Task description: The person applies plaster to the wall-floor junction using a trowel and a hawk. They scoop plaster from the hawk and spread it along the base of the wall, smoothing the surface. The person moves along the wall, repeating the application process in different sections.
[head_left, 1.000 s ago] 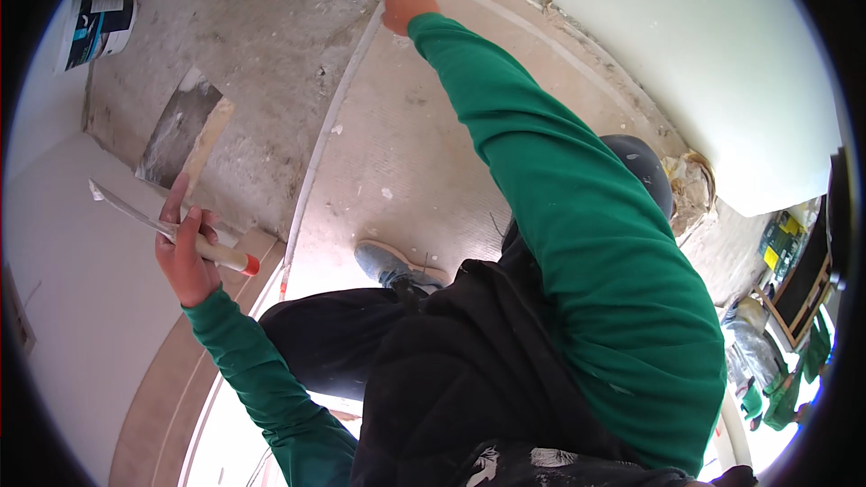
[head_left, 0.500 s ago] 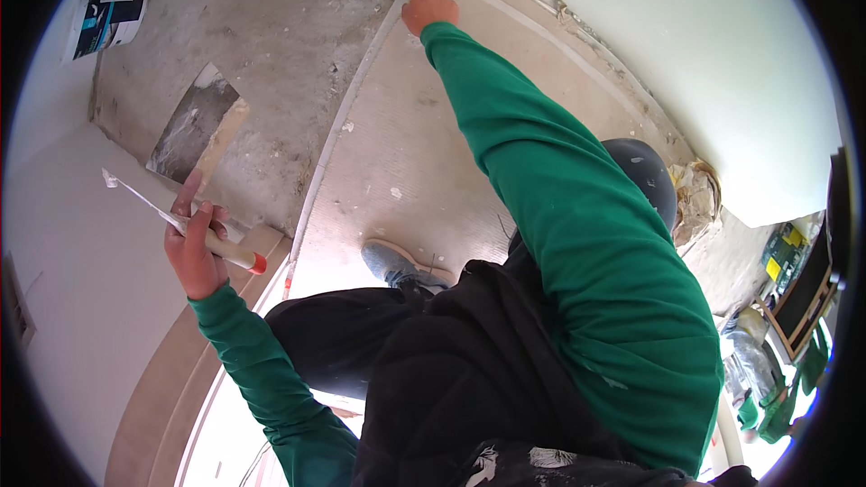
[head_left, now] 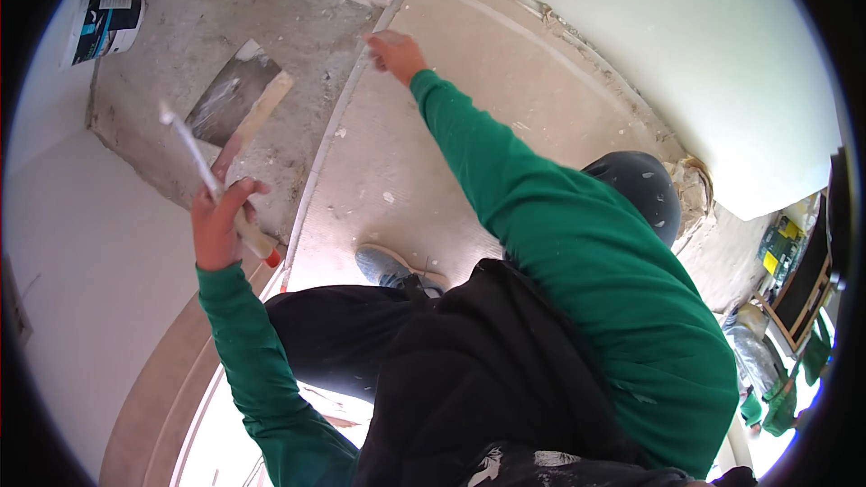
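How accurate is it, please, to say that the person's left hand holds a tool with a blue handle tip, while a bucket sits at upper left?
One detail is wrong: the head view shows a red handle tip, not a blue one. The left hand does hold the tool, and the bucket sits at upper left.

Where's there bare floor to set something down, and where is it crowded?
Flecked bare floor lies between the right hand and blue shoe; more between the bucket and wide blade. Crowded: around the left hand, with blade and red-ended tool.
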The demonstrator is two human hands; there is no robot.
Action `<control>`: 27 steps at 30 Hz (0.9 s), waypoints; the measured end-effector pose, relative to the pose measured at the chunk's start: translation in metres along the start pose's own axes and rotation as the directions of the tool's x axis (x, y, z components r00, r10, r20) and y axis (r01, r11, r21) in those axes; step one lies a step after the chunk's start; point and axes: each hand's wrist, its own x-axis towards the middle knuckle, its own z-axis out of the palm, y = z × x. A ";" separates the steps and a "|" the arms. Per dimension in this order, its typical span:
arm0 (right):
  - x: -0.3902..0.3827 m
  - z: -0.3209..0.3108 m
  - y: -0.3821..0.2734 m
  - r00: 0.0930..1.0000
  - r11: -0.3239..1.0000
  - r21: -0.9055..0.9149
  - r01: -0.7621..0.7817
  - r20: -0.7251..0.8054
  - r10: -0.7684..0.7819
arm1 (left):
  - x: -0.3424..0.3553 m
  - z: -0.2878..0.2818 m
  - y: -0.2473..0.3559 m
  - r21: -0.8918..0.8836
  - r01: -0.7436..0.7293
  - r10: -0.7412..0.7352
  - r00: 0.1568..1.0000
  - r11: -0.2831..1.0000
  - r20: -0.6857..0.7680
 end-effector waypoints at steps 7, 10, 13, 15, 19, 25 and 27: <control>-0.078 0.072 -0.039 0.846 0.667 0.658 -0.350 0.528 -0.076 | 0.041 0.063 -0.021 0.081 0.079 -0.100 0.953 0.994 0.285; -0.057 0.016 -0.020 0.906 0.688 0.641 -0.340 0.419 0.058 | 0.046 0.074 -0.029 0.222 0.066 -0.136 0.938 0.973 0.320; -0.023 -0.076 0.006 0.986 0.852 0.515 -0.095 -0.066 0.150 | 0.078 0.081 -0.067 0.343 -0.022 -0.113 0.923 0.939 0.369; -0.018 -0.135 0.001 0.933 0.994 -0.097 -0.055 -0.358 0.016 | 0.121 0.106 -0.104 0.447 -0.258 0.066 0.913 0.857 0.402; -0.034 -0.167 -0.056 0.915 0.651 -0.758 -0.043 -0.291 -0.280 | 0.191 0.145 -0.142 0.668 -0.440 0.190 0.890 0.600 0.415; -0.042 -0.193 -0.182 0.940 0.446 -0.877 0.177 0.016 -0.340 | 0.235 0.200 -0.146 0.823 -0.188 0.084 0.982 0.536 0.170; -0.042 -0.191 -0.222 0.934 0.321 -0.916 0.242 0.131 -0.331 | 0.232 0.205 -0.147 0.844 -0.157 0.070 0.988 0.513 0.141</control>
